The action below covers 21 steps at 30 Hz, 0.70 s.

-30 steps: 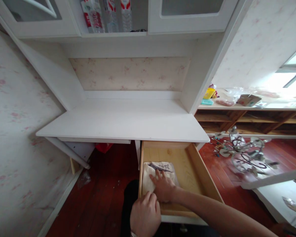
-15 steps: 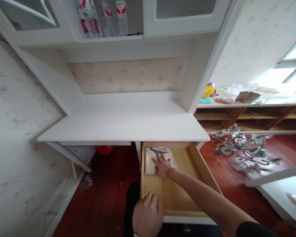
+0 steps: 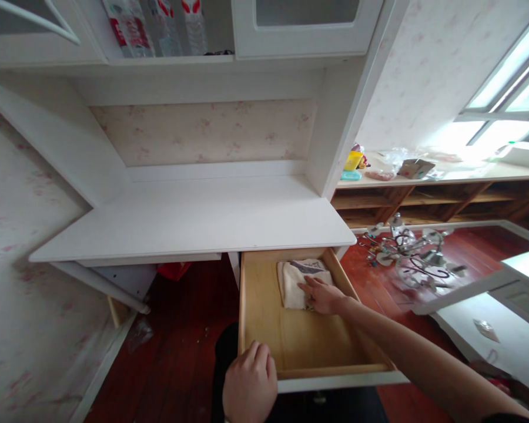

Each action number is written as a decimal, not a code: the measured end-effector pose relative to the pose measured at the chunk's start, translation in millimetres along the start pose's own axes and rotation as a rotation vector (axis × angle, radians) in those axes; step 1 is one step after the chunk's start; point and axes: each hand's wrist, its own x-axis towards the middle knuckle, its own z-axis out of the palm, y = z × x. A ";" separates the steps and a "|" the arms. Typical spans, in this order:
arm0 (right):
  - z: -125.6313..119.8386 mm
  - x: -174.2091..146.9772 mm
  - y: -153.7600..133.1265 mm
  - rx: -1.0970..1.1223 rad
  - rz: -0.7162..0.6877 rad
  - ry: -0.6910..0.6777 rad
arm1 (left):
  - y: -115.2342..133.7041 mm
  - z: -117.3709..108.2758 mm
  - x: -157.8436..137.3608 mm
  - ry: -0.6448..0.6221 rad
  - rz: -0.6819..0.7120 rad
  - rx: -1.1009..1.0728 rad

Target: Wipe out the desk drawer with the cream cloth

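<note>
From the head view, I see the person's right hand (image 3: pixel 322 295) reaching into a pulled-out drawer (image 3: pixel 264 311), its palm down and its fingers (image 3: pixel 309 285) loosely spread on a folded cloth (image 3: pixel 293 291). They press on it from above rather than pinch it. The cloth, cream with a dark pattern, lies flat on the drawer's floor beneath and just left of those fingers, with more of it showing beyond their tips; it sits toward the back and nearer the right wall. To the left of the right fingers, a broad strip of bare wood runs to the left wall. Nearer the person, the left hand (image 3: pixel 250 382) is curled round the front left corner, knuckles up; its fingertips are hidden, so I can't tell how firmly it holds. Beyond the right fingers spreads the white worktop (image 3: pixel 194 217), and high above it, farther back and to their left, clear bottles (image 3: pixel 136 32) stand on a shelf (image 3: pixel 171 60). Well to the right of the right fingers, a chandelier (image 3: pixel 417 255) rests on the red floor (image 3: pixel 370 288); beyond that, a box (image 3: pixel 415 168) sits on a low cabinet (image 3: pixel 370 200).
</note>
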 end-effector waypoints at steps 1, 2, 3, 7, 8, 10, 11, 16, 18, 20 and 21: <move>2.9 -9.0 -1.4 0.015 -0.017 0.001 | 0.7 -1.1 0.4 0.002 -0.002 0.004; 6.5 -19.0 -3.1 0.030 -0.030 -0.001 | 1.4 -2.3 0.9 0.005 -0.003 0.009; 10.6 -29.7 -4.8 0.047 -0.042 -0.006 | 2.0 -3.3 1.4 0.006 -0.004 0.015; 28.0 -69.9 -9.5 0.115 -0.108 -0.060 | 3.1 -4.7 2.5 0.004 0.004 0.021; 30.8 -76.8 -10.4 0.121 -0.123 -0.082 | 3.0 -4.3 2.5 0.003 0.007 0.017; 32.6 -84.9 -13.6 0.112 -0.155 -0.117 | 2.6 -3.0 2.3 0.001 0.008 0.011; 31.5 -86.0 -16.3 0.101 -0.176 -0.128 | 2.4 -2.4 2.2 -0.001 0.004 0.010; 19.2 -70.9 -48.8 0.049 -0.265 -0.136 | 1.8 -1.0 1.9 -0.017 -0.013 0.005; 19.1 -59.4 -69.8 0.042 -0.283 -0.117 | 1.7 -0.9 2.1 -0.017 -0.013 0.003; 23.3 -47.5 -92.2 0.034 -0.304 -0.081 | 1.5 -0.7 2.2 -0.012 -0.018 0.001; 26.3 -41.9 -102.8 0.026 -0.313 -0.064 | 1.3 -0.5 2.2 -0.008 -0.020 0.000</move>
